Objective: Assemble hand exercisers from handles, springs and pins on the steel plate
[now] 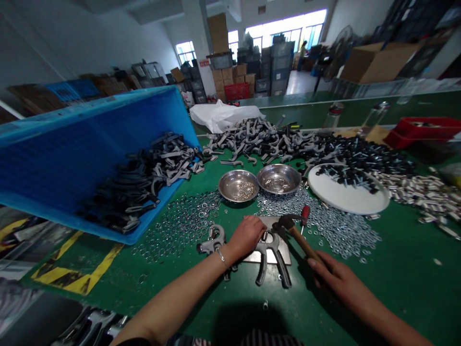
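Left hand (248, 235) curled down over the top of the grey metal spring hand-grip exerciser (271, 246), pinning it on the flat steel plate (287, 255) on the green counter (396, 269) (plate as anvil, I reckon), right hand (334, 278) closed round the wooden-handled hammer (304, 245), head poised beside the spring end.

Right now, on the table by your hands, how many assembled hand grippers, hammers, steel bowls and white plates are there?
Hand grippers: 2
Hammer: 1
Steel bowls: 2
White plate: 1
Total: 6
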Action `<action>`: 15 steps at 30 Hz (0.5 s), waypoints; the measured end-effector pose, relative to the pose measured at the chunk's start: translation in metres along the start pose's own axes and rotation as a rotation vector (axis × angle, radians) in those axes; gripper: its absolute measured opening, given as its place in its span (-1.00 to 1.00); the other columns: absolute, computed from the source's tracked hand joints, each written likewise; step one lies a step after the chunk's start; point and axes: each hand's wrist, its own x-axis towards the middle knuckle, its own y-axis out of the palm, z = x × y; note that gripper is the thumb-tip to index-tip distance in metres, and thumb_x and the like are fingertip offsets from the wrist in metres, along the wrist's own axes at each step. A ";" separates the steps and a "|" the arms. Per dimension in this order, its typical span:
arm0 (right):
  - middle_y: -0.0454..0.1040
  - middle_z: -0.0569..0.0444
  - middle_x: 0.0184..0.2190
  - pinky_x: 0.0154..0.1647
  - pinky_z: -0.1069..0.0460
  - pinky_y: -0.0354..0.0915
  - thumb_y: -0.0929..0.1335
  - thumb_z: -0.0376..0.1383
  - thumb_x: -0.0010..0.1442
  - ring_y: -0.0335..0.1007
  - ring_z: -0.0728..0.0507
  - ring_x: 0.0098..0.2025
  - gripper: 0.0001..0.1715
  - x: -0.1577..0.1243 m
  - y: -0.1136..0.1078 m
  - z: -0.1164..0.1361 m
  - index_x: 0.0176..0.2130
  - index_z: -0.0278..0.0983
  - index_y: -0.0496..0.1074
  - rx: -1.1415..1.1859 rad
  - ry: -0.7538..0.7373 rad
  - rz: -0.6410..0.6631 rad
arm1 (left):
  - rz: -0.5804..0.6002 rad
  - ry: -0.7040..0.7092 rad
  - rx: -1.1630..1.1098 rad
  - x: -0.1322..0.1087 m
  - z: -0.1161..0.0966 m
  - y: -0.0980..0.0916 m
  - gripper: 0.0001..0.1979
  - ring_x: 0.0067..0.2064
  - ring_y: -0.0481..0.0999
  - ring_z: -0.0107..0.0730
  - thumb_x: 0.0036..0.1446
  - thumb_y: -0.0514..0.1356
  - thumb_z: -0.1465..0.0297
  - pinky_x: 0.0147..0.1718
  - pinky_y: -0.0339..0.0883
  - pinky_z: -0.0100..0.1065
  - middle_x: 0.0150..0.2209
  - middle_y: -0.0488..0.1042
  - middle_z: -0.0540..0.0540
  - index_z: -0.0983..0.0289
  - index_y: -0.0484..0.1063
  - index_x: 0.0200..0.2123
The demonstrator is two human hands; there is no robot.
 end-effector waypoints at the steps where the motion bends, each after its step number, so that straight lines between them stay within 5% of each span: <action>1: 0.43 0.13 -0.54 -0.54 0.08 0.23 0.30 0.16 0.23 0.33 -0.07 -0.49 -0.49 0.001 -0.002 0.002 -0.25 -0.22 0.41 -0.015 -0.019 0.000 | 0.018 0.046 0.088 0.001 -0.001 -0.002 -0.82 -0.14 0.41 -0.18 0.35 0.08 0.42 -0.12 0.26 -0.20 -0.23 0.49 0.18 0.34 0.47 -0.20; 6: 0.38 0.18 -0.56 -0.66 0.12 0.08 0.31 0.20 0.19 0.21 0.00 -0.61 -0.47 -0.007 0.000 0.001 -0.24 -0.19 0.38 0.051 0.117 0.024 | 0.130 0.248 0.357 0.020 -0.011 -0.012 -0.80 -0.17 0.40 -0.11 0.30 0.06 0.53 -0.17 0.23 -0.15 -0.27 0.47 0.25 0.38 0.48 -0.27; 10: 0.31 0.25 -0.58 -0.75 0.13 -0.06 0.24 0.22 0.24 0.00 0.05 -0.73 -0.45 -0.024 0.003 -0.011 -0.16 -0.17 0.34 0.217 0.280 0.035 | 0.178 0.258 0.276 0.041 -0.015 -0.027 -0.80 -0.19 0.44 -0.09 0.26 0.09 0.55 -0.15 0.23 -0.12 -0.32 0.51 0.28 0.37 0.51 -0.34; 12: 0.35 0.20 -0.57 -0.71 0.09 0.07 0.17 0.22 0.28 0.12 0.00 -0.71 -0.42 -0.026 -0.005 -0.018 -0.18 -0.18 0.37 0.154 0.276 0.060 | 0.126 0.178 0.177 0.040 -0.017 -0.033 -0.79 -0.20 0.45 -0.12 0.27 0.09 0.53 -0.16 0.24 -0.13 -0.32 0.51 0.25 0.35 0.50 -0.35; 15: 0.50 0.02 -0.46 -0.42 -0.01 0.30 0.18 0.16 0.30 0.46 -0.17 -0.45 -0.45 -0.005 -0.029 -0.018 -0.30 -0.19 0.42 -0.283 0.105 0.030 | 0.031 0.049 0.036 0.020 -0.032 -0.030 -0.82 -0.15 0.47 -0.16 0.33 0.07 0.43 -0.12 0.29 -0.15 -0.24 0.53 0.20 0.33 0.47 -0.24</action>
